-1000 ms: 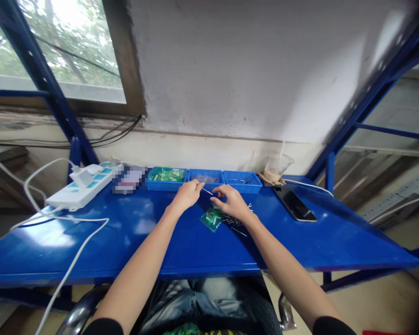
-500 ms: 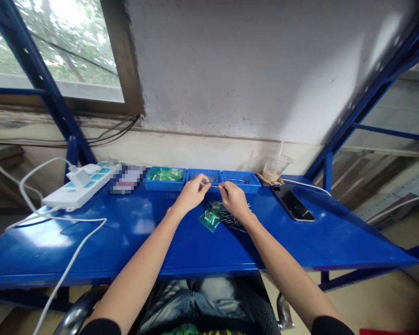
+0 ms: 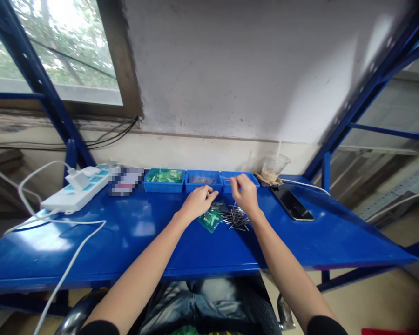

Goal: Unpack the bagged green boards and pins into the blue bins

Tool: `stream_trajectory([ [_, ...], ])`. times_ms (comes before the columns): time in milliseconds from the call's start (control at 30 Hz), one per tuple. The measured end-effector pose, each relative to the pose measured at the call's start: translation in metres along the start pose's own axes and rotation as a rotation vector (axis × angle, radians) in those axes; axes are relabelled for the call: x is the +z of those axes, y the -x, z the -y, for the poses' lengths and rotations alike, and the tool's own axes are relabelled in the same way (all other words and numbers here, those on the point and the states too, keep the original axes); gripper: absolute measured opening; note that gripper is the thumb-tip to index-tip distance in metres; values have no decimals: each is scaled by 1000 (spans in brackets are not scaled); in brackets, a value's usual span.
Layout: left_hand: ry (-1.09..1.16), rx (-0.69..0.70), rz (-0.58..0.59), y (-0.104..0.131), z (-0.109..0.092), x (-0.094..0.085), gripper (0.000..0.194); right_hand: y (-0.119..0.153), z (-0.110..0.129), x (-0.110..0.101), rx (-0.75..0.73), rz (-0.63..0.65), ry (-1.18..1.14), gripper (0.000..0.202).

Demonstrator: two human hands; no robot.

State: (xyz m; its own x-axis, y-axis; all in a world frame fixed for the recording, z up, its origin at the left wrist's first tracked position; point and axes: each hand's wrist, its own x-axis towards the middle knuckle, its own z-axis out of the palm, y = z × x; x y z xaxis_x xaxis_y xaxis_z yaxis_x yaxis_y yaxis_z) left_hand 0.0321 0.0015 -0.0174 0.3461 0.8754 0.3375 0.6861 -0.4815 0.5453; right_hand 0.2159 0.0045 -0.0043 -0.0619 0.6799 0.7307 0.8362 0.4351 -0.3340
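Observation:
My right hand (image 3: 245, 193) is raised at the front of the right blue tray (image 3: 256, 181), its fingers pinched on what looks like a thin metal rod (image 3: 226, 178) pointing left. My left hand (image 3: 198, 203) is closed, its fingertips together in front of the middle blue tray (image 3: 192, 188); what they hold, if anything, is hidden. Just below its fingertips lies a small green plastic bag (image 3: 210, 220) with short pale pieces on it. Beside the bag is a loose pile of thin metal pins (image 3: 236, 217).
The left blue tray (image 3: 164, 187) holds green packets. A white power strip (image 3: 68, 197) with cables and a blurred flat object (image 3: 127, 181) are on the left. To the right lie a black phone (image 3: 293, 204) and a plastic cup (image 3: 275, 167) with a straw. A wall borders the blue table (image 3: 132, 251).
My hands have moved apart: the right up and to the right with the thin rod, the left slightly down and right. The metal pins and middle tray are now less covered.

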Motion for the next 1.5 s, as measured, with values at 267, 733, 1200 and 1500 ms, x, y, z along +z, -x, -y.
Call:
stream_trajectory([
  [267,-97,-43,223,0,8,9,20,0,-27,1,333,89,24,31],
  [733,259,192,-184,-6,3,-8,21,2,-2,19,562,464,-1047,32],
  [1200,646,-282,-161,-11,9,-8,25,13,25,20,-210,119,-190,18],
  [1500,240,261,-238,-1,-9,-3,24,8,18,19,226,181,-517,45],
])
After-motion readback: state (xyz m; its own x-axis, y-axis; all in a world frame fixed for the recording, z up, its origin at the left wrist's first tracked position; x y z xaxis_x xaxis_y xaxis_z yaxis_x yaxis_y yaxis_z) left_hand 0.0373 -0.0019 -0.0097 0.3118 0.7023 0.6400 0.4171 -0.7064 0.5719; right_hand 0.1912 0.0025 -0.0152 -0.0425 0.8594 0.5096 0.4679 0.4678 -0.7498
